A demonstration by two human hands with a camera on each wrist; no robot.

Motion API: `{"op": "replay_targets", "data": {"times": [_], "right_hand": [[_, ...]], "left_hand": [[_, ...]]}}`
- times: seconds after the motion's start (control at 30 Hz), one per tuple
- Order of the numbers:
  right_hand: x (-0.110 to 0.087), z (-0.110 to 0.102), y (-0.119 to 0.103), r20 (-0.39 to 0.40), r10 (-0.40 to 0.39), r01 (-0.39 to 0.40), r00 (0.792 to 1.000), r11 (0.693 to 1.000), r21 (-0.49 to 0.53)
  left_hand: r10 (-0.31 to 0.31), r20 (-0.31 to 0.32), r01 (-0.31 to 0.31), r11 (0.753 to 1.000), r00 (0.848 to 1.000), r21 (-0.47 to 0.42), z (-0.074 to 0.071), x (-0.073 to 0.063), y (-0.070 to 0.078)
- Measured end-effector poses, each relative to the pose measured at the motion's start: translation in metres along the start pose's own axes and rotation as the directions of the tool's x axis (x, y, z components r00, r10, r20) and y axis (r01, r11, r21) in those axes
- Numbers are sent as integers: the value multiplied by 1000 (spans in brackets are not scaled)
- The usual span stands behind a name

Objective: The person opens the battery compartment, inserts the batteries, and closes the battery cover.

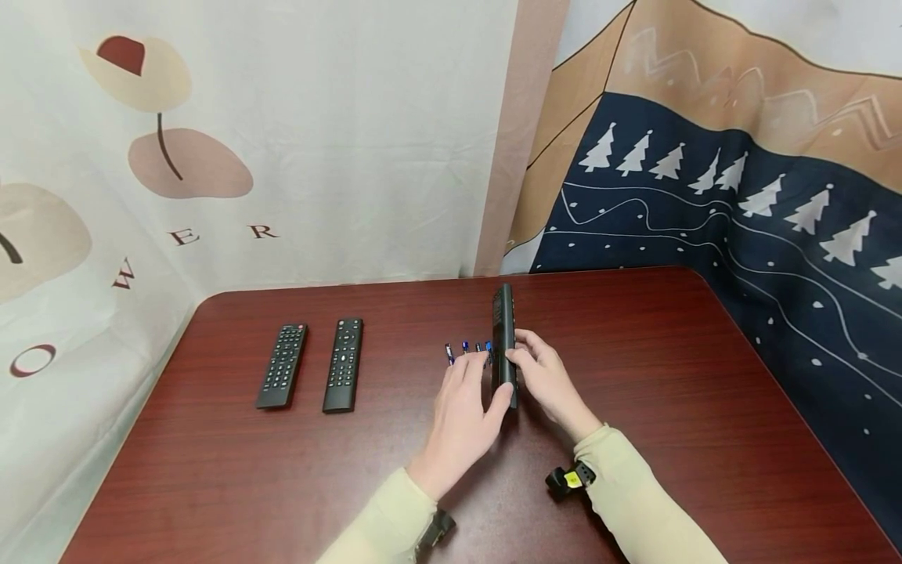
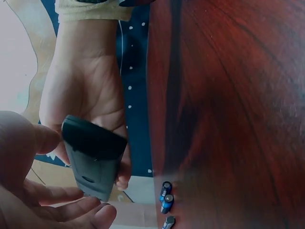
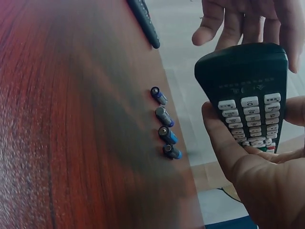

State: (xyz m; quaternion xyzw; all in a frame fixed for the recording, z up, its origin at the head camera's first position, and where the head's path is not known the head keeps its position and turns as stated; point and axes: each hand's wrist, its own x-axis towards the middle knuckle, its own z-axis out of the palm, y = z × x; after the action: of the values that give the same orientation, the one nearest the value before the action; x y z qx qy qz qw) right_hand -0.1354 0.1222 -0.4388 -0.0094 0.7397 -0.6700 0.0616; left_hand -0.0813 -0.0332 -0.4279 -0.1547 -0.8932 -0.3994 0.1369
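- Remote control on edge over the table, right hand's fingers and thumb clamped on it.
- Left hand beside it, fingers extended; contact unclear.
- Four batteries near it, partly hidden by the left hand from the head view.
- Two other remotes farther left, one cut off in the right wrist view.

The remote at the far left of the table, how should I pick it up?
I'd pinch that remote by its two long edges, around the middle, coming straight down from above. It's long and narrow and lies flat with its buttons up. There's table showing on both sides, even toward the remote next to it, so thumb and fingers should fit.
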Motion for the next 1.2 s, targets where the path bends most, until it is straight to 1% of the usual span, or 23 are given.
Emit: {"op": "replay_targets", "data": {"times": [0.13, 0.27, 0.5, 0.7, 0.83, 0.97, 1.2], "right_hand": [[-1, 1, -1, 31, 16, -19, 999, 994, 111], [-1, 3, -1, 43, 25, -32, 999, 986, 166], [-3, 5, -2, 54, 30, -39, 998, 984, 175], [-3, 6, -2, 40, 49, -56, 998, 973, 222], [-2, 6, -2, 26, 79, -83, 997, 961, 263], [-1, 6, -1, 35, 98, -104, 995, 949, 298], [-3, 7, -2, 42, 83, -92, 996, 944, 317]], "left_hand": [[65, -17, -65, 998, 998, 8, 4, -2, 1], [113, -22, -112, 993, 993, 33, 8, -4, 1], [141, 20, -142, 982, 990, 126, 11, -7, 4], [211, 2, -207, 957, 977, 204, 15, -6, 4], [252, 0, -245, 943, 968, 225, 16, -6, 5], [266, 7, -260, 935, 964, 241, 17, -5, 6], [301, -13, -287, 920, 953, 266, 19, -2, 6]]}}
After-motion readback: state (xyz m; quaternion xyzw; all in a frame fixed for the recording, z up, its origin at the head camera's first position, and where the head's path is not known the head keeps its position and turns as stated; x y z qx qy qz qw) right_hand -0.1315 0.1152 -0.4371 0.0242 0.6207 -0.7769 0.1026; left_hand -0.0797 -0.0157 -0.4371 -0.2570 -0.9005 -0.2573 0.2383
